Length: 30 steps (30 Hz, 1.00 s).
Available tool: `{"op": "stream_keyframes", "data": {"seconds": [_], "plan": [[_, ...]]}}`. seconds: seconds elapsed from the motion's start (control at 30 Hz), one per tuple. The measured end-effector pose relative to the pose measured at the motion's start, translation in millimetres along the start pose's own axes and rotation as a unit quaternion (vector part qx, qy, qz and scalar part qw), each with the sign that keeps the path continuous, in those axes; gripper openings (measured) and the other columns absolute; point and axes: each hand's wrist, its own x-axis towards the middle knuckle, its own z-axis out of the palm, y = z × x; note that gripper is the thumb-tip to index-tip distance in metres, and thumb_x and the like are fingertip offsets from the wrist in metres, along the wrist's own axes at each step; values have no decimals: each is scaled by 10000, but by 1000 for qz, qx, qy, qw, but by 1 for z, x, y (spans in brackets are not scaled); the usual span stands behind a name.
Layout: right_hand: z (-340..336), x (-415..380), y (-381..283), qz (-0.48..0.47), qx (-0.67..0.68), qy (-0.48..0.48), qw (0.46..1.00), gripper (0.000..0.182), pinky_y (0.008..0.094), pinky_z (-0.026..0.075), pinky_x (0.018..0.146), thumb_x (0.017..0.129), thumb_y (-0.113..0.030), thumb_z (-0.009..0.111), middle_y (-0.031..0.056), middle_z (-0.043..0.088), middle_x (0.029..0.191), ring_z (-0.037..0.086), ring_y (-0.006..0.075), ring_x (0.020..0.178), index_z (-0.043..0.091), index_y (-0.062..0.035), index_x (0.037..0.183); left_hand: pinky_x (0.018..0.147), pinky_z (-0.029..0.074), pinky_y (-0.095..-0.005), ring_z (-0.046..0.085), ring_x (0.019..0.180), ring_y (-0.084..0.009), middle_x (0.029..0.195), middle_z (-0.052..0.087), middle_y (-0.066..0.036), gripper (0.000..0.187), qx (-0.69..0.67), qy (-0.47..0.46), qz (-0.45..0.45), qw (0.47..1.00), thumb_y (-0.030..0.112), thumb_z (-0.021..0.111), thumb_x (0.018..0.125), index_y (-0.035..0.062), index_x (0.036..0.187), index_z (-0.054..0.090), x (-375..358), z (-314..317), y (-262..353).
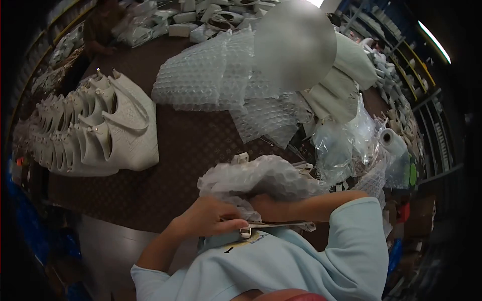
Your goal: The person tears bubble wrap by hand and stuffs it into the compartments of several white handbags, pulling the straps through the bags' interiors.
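Observation:
Close to my body is a pale handbag, mostly hidden; its light edge [306, 226] and a metal buckle [245, 232] show. My left hand [213, 216] is closed on the bag's near edge, its thumb lying along the top just above the buckle. Crumpled bubble wrap [251, 175] bulges up beyond both hands. My right hand [268, 207] reaches across from the right, pushed into the wrap by the bag's opening. Its fingers are hidden there.
A row of white handbags [133, 135] stands on the brown patterned table [186, 145] at left. Bubble wrap sheets [206, 75] lie at the back. Clear plastic bags [334, 150] and a roll [394, 140] are at right. Another person [103, 27] is at the far left.

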Motion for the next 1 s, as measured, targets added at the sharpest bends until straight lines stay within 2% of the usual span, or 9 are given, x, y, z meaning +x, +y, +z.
{"op": "stream_keyframes", "data": {"seconds": [0.03, 0.07, 0.13, 0.23, 0.4, 0.57, 0.77, 0.83, 1.0], "plan": [[-1, 0, -3, -10, 15, 4, 1000, 426, 427, 402, 882, 807, -176, 545, 200, 575, 1052, 525, 345, 1023, 429, 10, 1173, 660, 506, -360, 640, 682, -279, 674, 641, -119, 548, -54, 81, 36, 995, 545, 466, 866, 51, 802, 695, 0, 2, 4], [0, 2, -3, -18, 30, 8, 999, 427, 420, 392, 896, 813, -171, 542, 197, 567, 1072, 513, 337, 1043, 428, 5, 1185, 660, 506, -360, 640, 682, -279, 674, 641, -119, 548, -51, 64, 49, 995, 545, 466, 866, 51, 802, 695, 4, 9, 6], [0, 10, -5, -39, 57, 14, 997, 430, 406, 373, 925, 824, -162, 535, 192, 550, 1114, 490, 321, 1083, 428, -4, 1209, 649, 504, -356, 635, 673, -278, 637, 630, -107, 517, 19, 140, 106, 984, 488, 430, 897, 55, 776, 686, 15, 21, 8], [-4, 13, -6, -78, 123, 20, 989, 437, 385, 343, 969, 841, -148, 526, 184, 524, 1176, 456, 296, 1143, 427, -17, 1246, 633, 497, -353, 624, 650, -277, 668, 638, -98, 533, 82, 55, 65, 993, 469, 392, 915, 64, 731, 686, 24, 25, -7], [-23, -2, 2, -159, 278, 13, 947, 454, 349, 294, 1042, 869, -125, 511, 171, 482, 1279, 399, 256, 1244, 425, -39, 1307, 603, 480, -361, 609, 641, -279, 725, 638, -99, 583, 124, 13, 63, 990, 487, 368, 918, 71, 647, 673, 20, 28, -27], [-17, 16, -1, -126, 247, -24, 961, 456, 343, 290, 1050, 874, -125, 509, 167, 474, 1299, 393, 249, 1257, 429, -45, 1316, 564, 469, -375, 602, 621, -277, 657, 615, -92, 614, 117, 98, 117, 981, 524, 358, 908, 85, 596, 653, 21, 35, -40], [-7, 23, -10, -97, 213, -33, 972, 452, 343, 299, 1041, 873, -131, 510, 166, 475, 1296, 401, 250, 1247, 435, -47, 1310, 508, 456, -380, 603, 593, -265, 613, 598, -99, 688, 93, 88, 81, 988, 561, 300, 914, 77, 546, 622, 23, 35, -40], [-8, 22, -11, -94, 214, -39, 972, 450, 344, 302, 1038, 872, -134, 511, 166, 476, 1296, 403, 250, 1244, 436, -48, 1308, 503, 454, -379, 598, 564, -265, 580, 587, -94, 696, 127, 25, 51, 990, 567, 284, 917, 71, 583, 639, 25, 36, -44], [-13, 19, -13, -90, 217, -45, 971, 447, 344, 309, 1030, 871, -139, 512, 165, 477, 1294, 410, 251, 1236, 441, -49, 1303, 472, 441, -372, 583, 527, -263, 553, 571, -88, 638, 136, 106, 107, 979, 538, 324, 918, 82, 575, 608, 29, 36, -44]]}}
